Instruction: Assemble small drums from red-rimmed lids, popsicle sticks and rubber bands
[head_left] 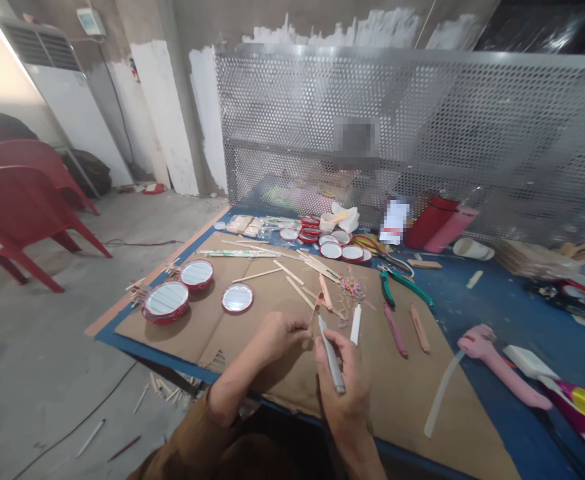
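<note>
In my right hand (345, 380) is a grey marker (331, 357), its tip pointing up and away from me. My left hand (280, 337) pinches a thin, light brown strip (316, 310) just left of the marker's tip. Whether the tip touches the strip is too small to tell. Beyond my hands lie wooden sticks (300, 292), a pile of small coloured bands (352, 287) and a peach-coloured marker (325, 292). A white pen (356, 325) lies beside my right hand. Both hands are above a brown cardboard sheet (272, 373).
Round red-rimmed pieces (237, 298) sit at the left and back. Green-handled pliers (387, 288), two more markers (396, 330) and a pink glue gun (505, 367) lie to the right. Behind the blue table (452, 293) stands a perforated metal panel (282, 100).
</note>
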{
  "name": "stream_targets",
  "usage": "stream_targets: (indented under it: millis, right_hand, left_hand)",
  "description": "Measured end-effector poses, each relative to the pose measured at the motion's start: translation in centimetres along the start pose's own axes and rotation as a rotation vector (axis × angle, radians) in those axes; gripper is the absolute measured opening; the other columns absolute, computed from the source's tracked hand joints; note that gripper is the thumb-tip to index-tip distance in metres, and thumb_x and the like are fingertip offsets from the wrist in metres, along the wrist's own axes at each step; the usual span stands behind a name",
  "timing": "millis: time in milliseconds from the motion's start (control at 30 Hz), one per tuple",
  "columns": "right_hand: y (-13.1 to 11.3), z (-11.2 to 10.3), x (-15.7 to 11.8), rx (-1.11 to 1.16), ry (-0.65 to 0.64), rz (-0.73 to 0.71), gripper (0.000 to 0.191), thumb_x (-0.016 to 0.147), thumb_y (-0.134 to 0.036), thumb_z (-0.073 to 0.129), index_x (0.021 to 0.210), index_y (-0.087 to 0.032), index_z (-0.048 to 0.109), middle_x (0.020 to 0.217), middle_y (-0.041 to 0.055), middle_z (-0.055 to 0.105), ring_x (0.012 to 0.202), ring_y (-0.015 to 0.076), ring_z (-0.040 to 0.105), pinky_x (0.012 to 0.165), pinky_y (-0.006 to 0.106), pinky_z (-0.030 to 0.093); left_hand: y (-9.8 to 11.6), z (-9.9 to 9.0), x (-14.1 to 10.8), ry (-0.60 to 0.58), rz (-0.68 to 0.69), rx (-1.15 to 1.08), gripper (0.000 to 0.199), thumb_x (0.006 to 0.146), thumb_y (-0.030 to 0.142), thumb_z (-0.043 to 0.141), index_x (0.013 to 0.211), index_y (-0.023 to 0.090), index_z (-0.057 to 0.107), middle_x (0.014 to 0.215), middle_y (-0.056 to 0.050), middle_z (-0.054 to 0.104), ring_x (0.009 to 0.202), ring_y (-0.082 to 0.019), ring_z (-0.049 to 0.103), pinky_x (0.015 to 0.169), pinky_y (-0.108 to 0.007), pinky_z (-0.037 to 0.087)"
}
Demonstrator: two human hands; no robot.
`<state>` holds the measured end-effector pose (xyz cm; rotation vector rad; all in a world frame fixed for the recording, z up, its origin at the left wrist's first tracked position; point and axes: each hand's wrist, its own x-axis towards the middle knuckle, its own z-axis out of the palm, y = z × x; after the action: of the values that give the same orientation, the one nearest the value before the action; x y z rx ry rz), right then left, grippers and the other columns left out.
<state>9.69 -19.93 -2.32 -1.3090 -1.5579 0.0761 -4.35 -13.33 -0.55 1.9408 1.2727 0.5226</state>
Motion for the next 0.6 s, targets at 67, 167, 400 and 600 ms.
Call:
stream_targets:
  millis: [67,167,400,600]
  right_hand:
    - [0.02,0.04,-0.05,0.004,-0.001,0.006,0.017,0.089,-0.03,0.054,0.1,-0.018,0.06,0.084,0.006,0.069,0.072,0.0162,0.065,0.064,0.026,0.052]
    - [0.18,0.11,-0.19,0.005,-0.007,-0.001,0.017,0.09,-0.029,0.053,0.101,-0.018,0.06,0.085,0.0062,0.068,0.074,0.0165,0.065,0.066,0.026,0.052]
    - [0.12,0.23,-0.22,0.01,0.0,-0.038,0.016,0.091,-0.027,0.052,0.102,-0.018,0.059,0.085,0.0058,0.069,0.073,0.016,0.067,0.065,0.024,0.053]
    - [-0.22,0.13,0.18,0.014,0.038,-0.06,0.013,0.09,-0.027,0.053,0.099,-0.019,0.059,0.081,0.0041,0.069,0.069,0.0143,0.067,0.061,0.021,0.053]
  left_hand:
    - [0.01,-0.02,0.02,-0.007,-0.003,-0.003,0.022,0.08,0.029,0.052,0.07,0.015,0.066,0.057,0.003,0.05,0.057,-0.009,0.04,0.053,-0.017,0.029]
    - [-0.02,0.07,0.03,0.004,0.006,-0.004,0.022,0.079,0.028,0.051,0.068,0.015,0.064,0.057,0.003,0.048,0.058,-0.009,0.04,0.053,-0.018,0.028]
    - [-0.06,0.29,0.0,0.027,-0.02,-0.008,0.023,0.076,0.026,0.048,0.067,0.012,0.064,0.056,0.003,0.046,0.057,-0.009,0.039,0.053,-0.019,0.027]
    - [-0.08,0.29,-0.03,0.035,0.003,-0.02,0.023,0.076,0.026,0.048,0.071,0.012,0.066,0.063,0.001,0.053,0.064,-0.01,0.043,0.058,-0.018,0.03]
